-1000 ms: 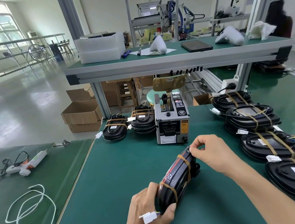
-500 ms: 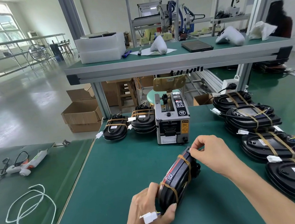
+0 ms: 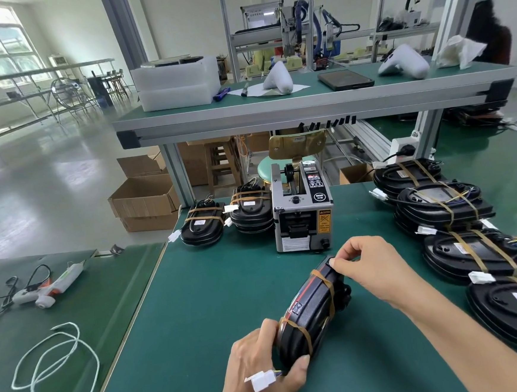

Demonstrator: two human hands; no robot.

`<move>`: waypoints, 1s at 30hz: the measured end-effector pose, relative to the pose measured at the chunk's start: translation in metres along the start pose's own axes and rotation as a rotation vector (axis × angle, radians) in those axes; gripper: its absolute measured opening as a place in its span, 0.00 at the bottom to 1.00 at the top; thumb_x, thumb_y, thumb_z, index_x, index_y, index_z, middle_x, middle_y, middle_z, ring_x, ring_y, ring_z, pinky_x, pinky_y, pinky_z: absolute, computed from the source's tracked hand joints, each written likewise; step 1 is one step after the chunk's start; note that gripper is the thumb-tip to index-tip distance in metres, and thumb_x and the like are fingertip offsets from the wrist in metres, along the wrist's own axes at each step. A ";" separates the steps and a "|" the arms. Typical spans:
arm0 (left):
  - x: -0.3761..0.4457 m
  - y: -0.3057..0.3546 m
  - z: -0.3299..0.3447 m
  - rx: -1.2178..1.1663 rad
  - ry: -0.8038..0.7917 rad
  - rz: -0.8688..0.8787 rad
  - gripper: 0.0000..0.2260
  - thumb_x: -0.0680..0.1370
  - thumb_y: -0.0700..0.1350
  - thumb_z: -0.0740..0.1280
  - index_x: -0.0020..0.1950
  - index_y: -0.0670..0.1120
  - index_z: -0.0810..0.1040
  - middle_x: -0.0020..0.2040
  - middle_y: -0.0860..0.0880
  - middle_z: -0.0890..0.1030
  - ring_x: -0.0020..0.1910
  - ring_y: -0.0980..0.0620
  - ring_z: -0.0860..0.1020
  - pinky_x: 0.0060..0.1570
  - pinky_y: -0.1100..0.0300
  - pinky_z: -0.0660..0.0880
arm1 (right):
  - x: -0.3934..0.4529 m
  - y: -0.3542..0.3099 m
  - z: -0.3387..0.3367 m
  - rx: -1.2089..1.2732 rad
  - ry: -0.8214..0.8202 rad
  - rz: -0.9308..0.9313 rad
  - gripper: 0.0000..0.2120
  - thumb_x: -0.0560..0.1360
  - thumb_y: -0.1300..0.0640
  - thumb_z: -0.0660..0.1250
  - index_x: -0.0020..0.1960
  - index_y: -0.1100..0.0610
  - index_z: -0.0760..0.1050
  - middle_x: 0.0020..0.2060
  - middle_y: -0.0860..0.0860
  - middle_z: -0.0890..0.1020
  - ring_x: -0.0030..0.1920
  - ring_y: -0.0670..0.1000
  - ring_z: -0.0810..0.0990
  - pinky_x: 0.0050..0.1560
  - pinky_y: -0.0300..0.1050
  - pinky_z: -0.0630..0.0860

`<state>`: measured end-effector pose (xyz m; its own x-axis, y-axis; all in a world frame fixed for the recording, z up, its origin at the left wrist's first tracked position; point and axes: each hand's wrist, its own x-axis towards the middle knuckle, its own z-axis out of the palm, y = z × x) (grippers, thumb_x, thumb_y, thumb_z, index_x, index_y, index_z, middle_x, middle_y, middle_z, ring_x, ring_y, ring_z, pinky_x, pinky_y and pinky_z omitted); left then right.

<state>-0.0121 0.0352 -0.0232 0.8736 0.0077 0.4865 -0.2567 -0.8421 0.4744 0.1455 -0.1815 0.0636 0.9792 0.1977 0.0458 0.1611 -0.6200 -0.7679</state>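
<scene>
Lamp unit (image 3: 311, 310) between both hands (image 3: 261, 368)

Assembly workshop on a factory floor.
A tape dispenser (image 3: 303, 211) stands on a green-matted counter (image 3: 227, 291), banded black units (image 3: 444, 209) stacked left and right of it, an aluminium-frame shelf (image 3: 275, 114) above it, open cartons (image 3: 143, 201) on the floor to its left, a gantry machine (image 3: 290, 29) behind it.
</scene>
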 end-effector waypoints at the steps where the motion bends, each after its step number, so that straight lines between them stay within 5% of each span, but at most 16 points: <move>1: 0.000 0.000 0.000 -0.001 -0.001 0.001 0.20 0.69 0.62 0.71 0.44 0.46 0.76 0.33 0.56 0.76 0.31 0.54 0.74 0.30 0.61 0.72 | 0.001 0.001 0.000 0.035 0.000 0.009 0.07 0.72 0.50 0.78 0.41 0.48 0.80 0.38 0.42 0.84 0.42 0.42 0.81 0.40 0.39 0.74; 4: 0.001 -0.002 0.001 -0.024 0.003 0.003 0.20 0.69 0.62 0.72 0.45 0.47 0.76 0.32 0.56 0.75 0.30 0.54 0.73 0.30 0.63 0.70 | 0.003 0.005 0.001 0.161 -0.041 0.047 0.10 0.71 0.52 0.80 0.47 0.49 0.80 0.43 0.46 0.85 0.45 0.47 0.83 0.47 0.44 0.79; 10: 0.001 -0.002 0.002 -0.034 0.002 0.011 0.20 0.70 0.63 0.72 0.46 0.46 0.76 0.32 0.55 0.75 0.30 0.53 0.73 0.29 0.61 0.70 | 0.010 0.011 0.011 0.306 -0.071 0.093 0.10 0.71 0.52 0.80 0.50 0.49 0.82 0.45 0.49 0.86 0.47 0.49 0.84 0.45 0.41 0.76; 17: 0.002 0.000 0.000 -0.020 0.009 0.003 0.21 0.70 0.63 0.72 0.46 0.45 0.78 0.31 0.54 0.75 0.29 0.51 0.74 0.28 0.59 0.73 | 0.005 0.014 0.032 0.386 -0.043 0.136 0.09 0.77 0.46 0.73 0.41 0.48 0.86 0.39 0.43 0.87 0.45 0.47 0.82 0.47 0.44 0.76; 22: 0.001 0.000 0.000 -0.011 -0.012 -0.009 0.21 0.67 0.62 0.73 0.47 0.47 0.78 0.32 0.56 0.76 0.30 0.55 0.74 0.29 0.61 0.73 | -0.002 0.013 0.037 0.153 0.124 0.050 0.22 0.81 0.44 0.65 0.37 0.60 0.75 0.26 0.45 0.69 0.33 0.51 0.69 0.37 0.47 0.67; 26: 0.001 -0.002 0.002 0.000 -0.018 -0.013 0.22 0.66 0.63 0.73 0.45 0.46 0.77 0.32 0.56 0.76 0.30 0.55 0.74 0.30 0.61 0.73 | -0.008 0.010 0.036 0.149 0.093 0.000 0.16 0.79 0.40 0.68 0.39 0.49 0.83 0.34 0.41 0.83 0.39 0.44 0.81 0.41 0.42 0.75; 30: -0.001 -0.004 0.005 -0.001 -0.013 -0.019 0.22 0.66 0.64 0.74 0.46 0.47 0.77 0.32 0.57 0.76 0.30 0.55 0.74 0.30 0.60 0.74 | -0.011 0.011 0.035 0.181 0.024 0.016 0.15 0.71 0.34 0.72 0.44 0.45 0.84 0.39 0.40 0.85 0.43 0.43 0.83 0.45 0.42 0.79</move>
<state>-0.0097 0.0362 -0.0288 0.8836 0.0164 0.4679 -0.2406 -0.8414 0.4839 0.1323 -0.1640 0.0325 0.9845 0.1695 0.0459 0.1226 -0.4759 -0.8709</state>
